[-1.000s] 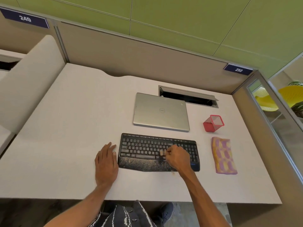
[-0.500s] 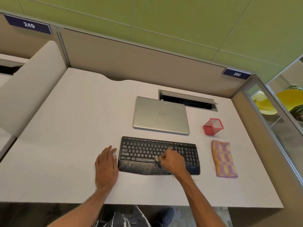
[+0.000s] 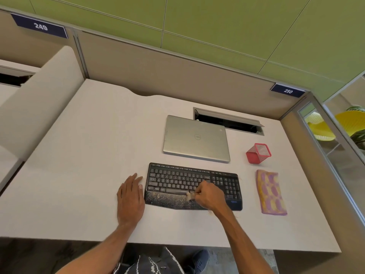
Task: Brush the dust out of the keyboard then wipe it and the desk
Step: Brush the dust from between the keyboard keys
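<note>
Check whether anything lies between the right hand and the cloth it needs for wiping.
Nothing visible blocks it. Between the right hand, which grips a brush on the keyboard, and the cloth lie only the keyboard's right end and a bare strip of desk. The red mesh pen holder stands farther back, off that line.

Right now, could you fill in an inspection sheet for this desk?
Surface: white desk; crumbs in front of the keyboard.
Job's things: black keyboard, dust specks on its palm rest; small brush; folded cloth to its right, untouched.
Clutter: closed silver laptop; red mesh cup.
Grippers: left hand flat on desk beside keyboard; right hand grips the brush.
Cables: nothing seen; hatch behind laptop open.
Surroundings: beige partitions, labels 249 and 250, green wall, yellow chairs beyond glass.
</note>
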Demonstrator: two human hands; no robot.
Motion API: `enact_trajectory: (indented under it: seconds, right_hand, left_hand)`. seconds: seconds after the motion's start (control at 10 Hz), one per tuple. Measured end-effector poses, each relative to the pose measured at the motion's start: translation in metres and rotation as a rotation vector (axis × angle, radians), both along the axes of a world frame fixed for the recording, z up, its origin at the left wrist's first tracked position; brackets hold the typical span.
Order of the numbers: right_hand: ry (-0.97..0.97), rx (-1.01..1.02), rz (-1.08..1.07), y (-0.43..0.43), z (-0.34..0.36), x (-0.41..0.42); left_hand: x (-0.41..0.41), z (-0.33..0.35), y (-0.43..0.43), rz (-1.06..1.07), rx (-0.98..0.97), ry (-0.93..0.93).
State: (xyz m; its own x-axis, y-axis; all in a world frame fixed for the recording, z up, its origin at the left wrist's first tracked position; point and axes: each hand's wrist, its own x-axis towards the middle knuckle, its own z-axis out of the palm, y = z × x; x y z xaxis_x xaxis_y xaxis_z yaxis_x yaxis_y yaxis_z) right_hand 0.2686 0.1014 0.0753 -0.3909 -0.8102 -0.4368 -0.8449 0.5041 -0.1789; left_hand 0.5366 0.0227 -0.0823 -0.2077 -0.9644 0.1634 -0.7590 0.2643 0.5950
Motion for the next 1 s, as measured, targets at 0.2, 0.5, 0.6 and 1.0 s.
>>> enact_trajectory:
  seconds: [0.2,0.5,0.6,1.0]
  right_hand:
    - [0.057,-0.045,-0.040,0.000,-0.004,-0.003]
    - [0.077,-0.092,-0.030,0.002,0.001,-0.004]
    - [0.062,-0.004,0.061,0.006,-0.002,-0.004]
    - [0.314,0.070,0.215,0.011,0.000,-0.004]
  left_hand:
    - [0.000,0.001,0.000,0.006,0.000,0.005]
    - [-0.001,-0.001,-0.001,0.003,-0.002,-0.004]
    - [0.000,0.000,-0.001,0.003,-0.011,-0.003]
    - [-0.002,-0.001,0.000,0.006,-0.019,-0.027]
